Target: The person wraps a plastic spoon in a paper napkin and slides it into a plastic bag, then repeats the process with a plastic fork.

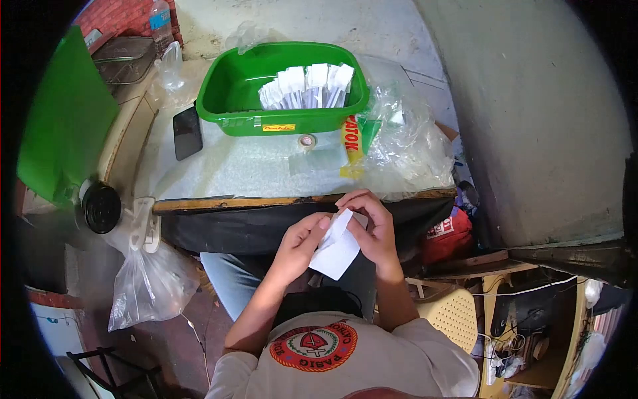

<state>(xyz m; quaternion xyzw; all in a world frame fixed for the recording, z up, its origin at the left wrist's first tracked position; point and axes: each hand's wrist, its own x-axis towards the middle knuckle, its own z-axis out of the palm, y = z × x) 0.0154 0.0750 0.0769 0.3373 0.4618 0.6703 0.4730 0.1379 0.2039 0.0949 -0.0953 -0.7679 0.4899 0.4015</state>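
Above my lap, just in front of the table edge, I hold a white folded paper [337, 257] with both hands. My left hand [302, 245] pinches its left side between thumb and fingers. On the right side, my right hand [374, 229] has its thumb against a raised flap and its fingers curled behind the paper. A green basin [239, 122] stands on the table beyond, with a row of white paper packets [306, 86] inside. A small tape roll [306, 141] lies in front of the basin, near a clear plastic piece [318, 161].
A black phone [188, 133] lies left of the basin. Crumpled clear plastic [412, 149] covers the table's right side, beside a yellow and red wrapper [351, 143]. A clear plastic bag [149, 286] hangs at the left edge. A yellow stool [450, 318] is at right.
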